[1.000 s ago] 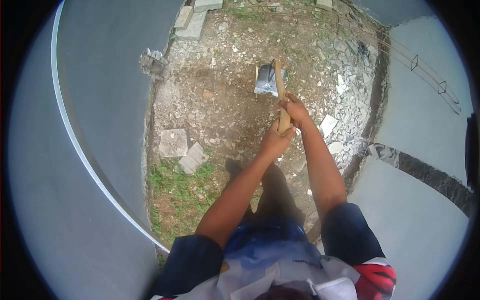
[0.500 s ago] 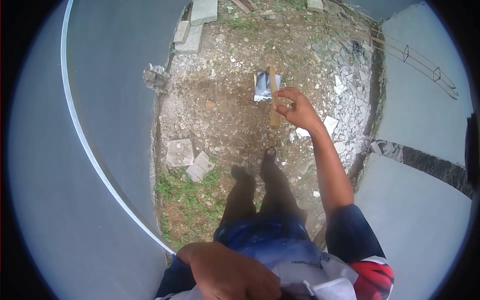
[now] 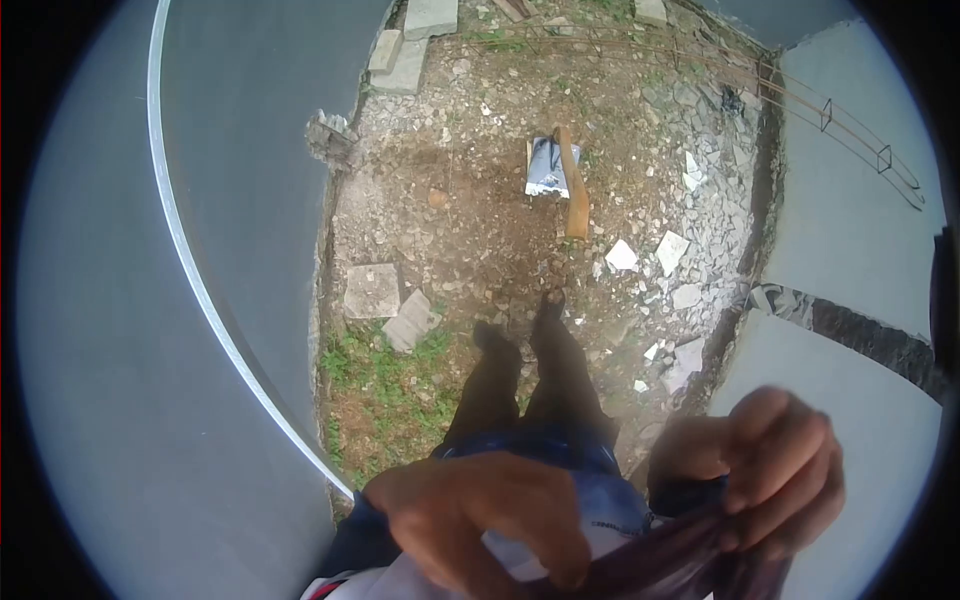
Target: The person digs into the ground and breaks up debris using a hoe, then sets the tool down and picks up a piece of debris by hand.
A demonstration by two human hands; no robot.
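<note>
A dark maroon cloth (image 3: 660, 558) stretches between my hands, close to my chest. My right hand (image 3: 785, 470) pinches its right end with bent fingers. At the bottom centre, my left hand (image 3: 480, 515) is curled with its fingertips on the cloth's other end; part of its grip is hidden. On the ground ahead of my feet lies a curved wooden handle (image 3: 574, 195), with a dark part at its far end whose kind I cannot make out. It rests partly across a silver packet (image 3: 546, 170).
Grey walls (image 3: 260, 200) border the strip of rubble on both sides. Broken white tiles (image 3: 622, 256) and stone slabs (image 3: 372, 290) are scattered about. A rebar cage (image 3: 826, 115) extends across the far right. Grass (image 3: 385, 385) grows at left.
My right hand has come back from the wooden handle to the cloth near my chest. The handle now lies tilted on the packet. The view has shifted slightly.
</note>
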